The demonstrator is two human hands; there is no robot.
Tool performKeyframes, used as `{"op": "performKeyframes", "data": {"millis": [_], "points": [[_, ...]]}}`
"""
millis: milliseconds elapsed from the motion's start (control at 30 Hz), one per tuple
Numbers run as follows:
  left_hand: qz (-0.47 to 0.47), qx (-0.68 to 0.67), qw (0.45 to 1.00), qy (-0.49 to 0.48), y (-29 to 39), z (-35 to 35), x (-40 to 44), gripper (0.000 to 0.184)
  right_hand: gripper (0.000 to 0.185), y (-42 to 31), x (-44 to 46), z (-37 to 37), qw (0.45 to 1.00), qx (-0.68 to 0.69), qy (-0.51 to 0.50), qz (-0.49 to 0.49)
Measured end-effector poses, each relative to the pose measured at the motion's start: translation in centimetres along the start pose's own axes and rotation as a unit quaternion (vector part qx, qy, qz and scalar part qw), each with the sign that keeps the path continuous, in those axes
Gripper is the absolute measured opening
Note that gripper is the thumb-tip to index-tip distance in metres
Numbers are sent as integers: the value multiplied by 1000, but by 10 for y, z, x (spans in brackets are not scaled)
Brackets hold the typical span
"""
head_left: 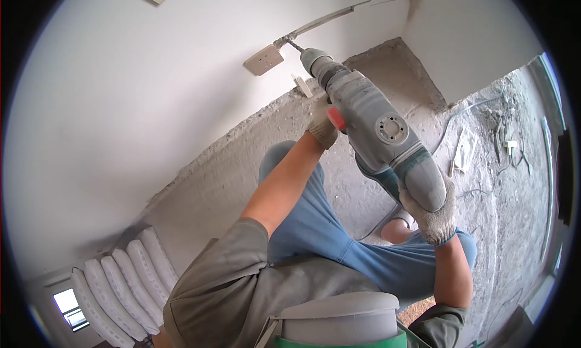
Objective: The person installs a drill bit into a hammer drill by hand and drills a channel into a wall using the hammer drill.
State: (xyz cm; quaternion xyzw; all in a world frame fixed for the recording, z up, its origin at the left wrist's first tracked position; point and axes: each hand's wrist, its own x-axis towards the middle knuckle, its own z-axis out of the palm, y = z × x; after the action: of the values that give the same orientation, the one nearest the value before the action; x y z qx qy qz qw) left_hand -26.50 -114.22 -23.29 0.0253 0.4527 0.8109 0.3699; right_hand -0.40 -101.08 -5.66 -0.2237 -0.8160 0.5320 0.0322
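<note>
A dusty grey and green rotary hammer drill [387,121] slants up across the view. Its bit [295,45] meets the white wall at the end of a chased groove [324,21], close beside a beige socket plate [264,60]. My left hand [323,130], in a knitted glove, is closed near the front of the drill, by a red part; the fingers are mostly hidden behind the body. At the back, my right hand [437,215], also gloved, wraps round the rear handle under the motor housing.
The rough concrete floor [490,209] carries grey cables and a white wrapper [465,148]. A small pale block [302,87] rests at the wall's foot. Several white sacks [130,287] are stacked at lower left. A light-coloured bucket-like object [339,324] is close below me.
</note>
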Motion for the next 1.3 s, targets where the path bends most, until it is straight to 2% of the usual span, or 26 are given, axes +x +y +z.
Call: {"op": "performKeyframes", "data": {"millis": [67, 167, 267, 333, 467, 533, 600, 667, 733, 767, 833, 867, 900, 967, 1000, 1033, 1100, 1133, 1167, 1267, 1300], "points": [[2, -2, 1000, 6, 0, -1, 2, 40, 50, -2, 5, 2, 1000, -7, 5, 6], [31, 22, 999, 4, 4, -7, 4, 37, 46, -3, 15, 10, 998, 55, -17, 13], [92, 69, 993, -30, -1, -13, 8, 34, 39, 1, 23, 15, 994, -95, 28, -45], [48, 22, 999, -1, 14, 3, 2, 33, 34, 4, 27, 7, 997, -41, 3, -58], [32, 57, 997, 50, 12, 10, -6, 34, 27, -6, 21, -9, 999, 41, -19, -29], [41, 112, 991, 53, 21, 21, -17, 35, 26, 0, 19, -4, 999, 27, -4, -29], [52, 108, 992, 44, 8, -8, 0, 35, 25, 2, 22, 2, 999, 14, 8, -27], [60, 108, 992, 30, 5, -20, 6, 34, 27, -2, 30, 9, 1000, 2, 2, -15], [91, 89, 991, -41, 14, -19, 8, 32, 31, 7, 29, 17, 999, -34, 3, -17], [94, 87, 991, -44, 15, -14, 9, 32, 34, 4, 24, 15, 998, -55, 4, -11], [-1, 3, 1000, 12, 7, -6, 10, 32, 41, -8, 15, 11, 995, -99, 4, -1], [16, -30, 999, -41, 2, -4, 11, 31, 43, -7, 7, 10, 997, -75, 10, -18], [13, -31, 999, -41, -5, -6, 14, 31, 45, -4, -1, 12, 998, -50, 12, -26], [93, 37, 981, -165, -17, -8, 20, 30, 47, 3, -17, 17, 999, 1, 15, -44], [96, 34, 981, -164, -24, -11, 27, 30, 49, 5, -20, 17, 996, -39, 14, -73], [213, 167, 948, -165, -29, -12, 33, 29, 49, 3, -20, 18, 996, -40, 13, -74], [322, 297, 884, -164, -29, -14, 35, 27, 51, 1, -21, 19, 996, -41, 11, -77], [234, 195, 939, -160, -26, -15, 29, 27, 50, 2, -21, 22, 996, -27, 20, -79], [187, 143, 959, -159, -22, -18, 26, 27, 49, 3, -20, 27, 996, -21, 24, -79], [58, -48, 982, -172, -9, -29, 23, 25, 47, 8, -19, 48, 998, 46, 7, -47], [59, -49, 982, -171, -6, -34, 23, 25, 46, 11, -17, 58, 997, 65, -1, -36]]}}
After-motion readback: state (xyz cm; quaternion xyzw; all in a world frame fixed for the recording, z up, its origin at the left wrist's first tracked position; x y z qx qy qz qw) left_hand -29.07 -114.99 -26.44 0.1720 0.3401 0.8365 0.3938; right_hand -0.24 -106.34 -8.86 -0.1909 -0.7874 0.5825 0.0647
